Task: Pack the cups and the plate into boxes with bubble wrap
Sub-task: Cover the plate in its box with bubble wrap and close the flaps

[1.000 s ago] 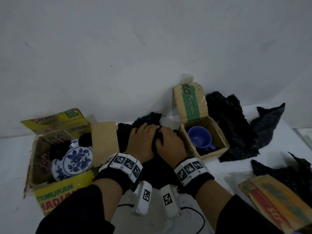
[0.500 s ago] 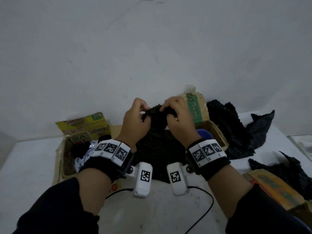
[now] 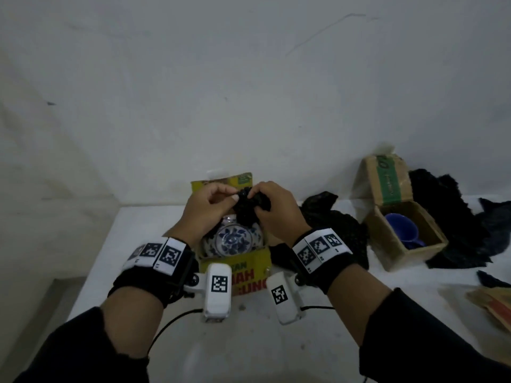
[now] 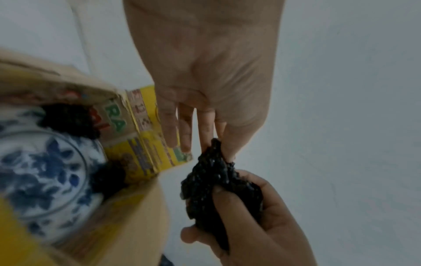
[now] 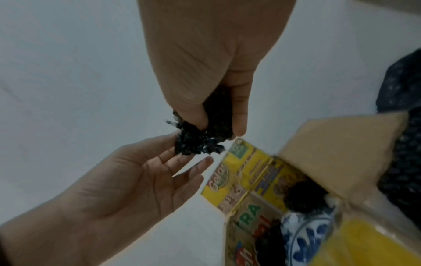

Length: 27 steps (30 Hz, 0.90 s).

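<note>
A blue-and-white plate (image 3: 232,240) lies in the open yellow box (image 3: 249,275), with black padding tucked beside it (image 4: 68,120). Just above the plate, both hands hold a crumpled wad of black bubble wrap (image 3: 247,214). My right hand (image 3: 260,205) grips the wad (image 5: 200,136) in curled fingers. My left hand (image 3: 228,200) pinches its top end (image 4: 216,149) between thumb and forefinger; its other fingers are loose. A blue cup (image 3: 401,228) sits in the small brown box (image 3: 406,258) at the right, lid flap up.
More black bubble wrap sheets lie between the boxes (image 3: 337,225) and behind the brown box (image 3: 448,217). Flattened cardboard (image 3: 492,302) lies at the right edge. The white table (image 3: 249,341) ends at the left (image 3: 110,230), with a wall close behind.
Both hands lifted the black wad off the table between the boxes and carried it left, over the plate in the yellow box. The head view swung left with them.
</note>
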Each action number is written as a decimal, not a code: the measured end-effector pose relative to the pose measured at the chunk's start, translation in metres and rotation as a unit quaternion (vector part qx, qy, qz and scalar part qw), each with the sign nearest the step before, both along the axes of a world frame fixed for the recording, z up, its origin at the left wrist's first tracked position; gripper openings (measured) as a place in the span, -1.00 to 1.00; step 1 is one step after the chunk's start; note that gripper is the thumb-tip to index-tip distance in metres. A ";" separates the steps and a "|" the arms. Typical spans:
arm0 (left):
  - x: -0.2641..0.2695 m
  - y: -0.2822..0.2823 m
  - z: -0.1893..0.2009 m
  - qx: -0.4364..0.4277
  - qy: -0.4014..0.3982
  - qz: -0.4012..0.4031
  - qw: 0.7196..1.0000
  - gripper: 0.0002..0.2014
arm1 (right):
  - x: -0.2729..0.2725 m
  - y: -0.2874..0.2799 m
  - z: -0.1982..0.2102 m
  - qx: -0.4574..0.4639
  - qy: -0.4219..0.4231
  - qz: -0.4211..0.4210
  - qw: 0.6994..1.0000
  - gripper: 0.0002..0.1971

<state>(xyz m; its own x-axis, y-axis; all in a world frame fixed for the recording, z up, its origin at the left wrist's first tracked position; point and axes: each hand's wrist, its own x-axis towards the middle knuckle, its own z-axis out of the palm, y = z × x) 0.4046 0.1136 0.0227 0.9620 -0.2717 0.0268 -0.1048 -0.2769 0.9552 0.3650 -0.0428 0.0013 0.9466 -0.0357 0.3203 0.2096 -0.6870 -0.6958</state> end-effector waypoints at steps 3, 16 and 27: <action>0.002 0.030 -0.021 0.038 -0.007 0.035 0.999 -0.80 | 0.010 0.023 -0.018 -0.018 0.079 -0.023 0.996 -0.80; 0.010 0.062 -0.102 -0.038 0.140 -0.063 0.987 -0.34 | 0.062 0.080 -0.083 -0.124 0.331 0.092 0.931 -0.71; 0.003 0.054 -0.098 -0.095 0.178 -0.054 0.978 -0.49 | 0.098 0.067 -0.153 -0.306 0.381 0.110 0.866 -0.44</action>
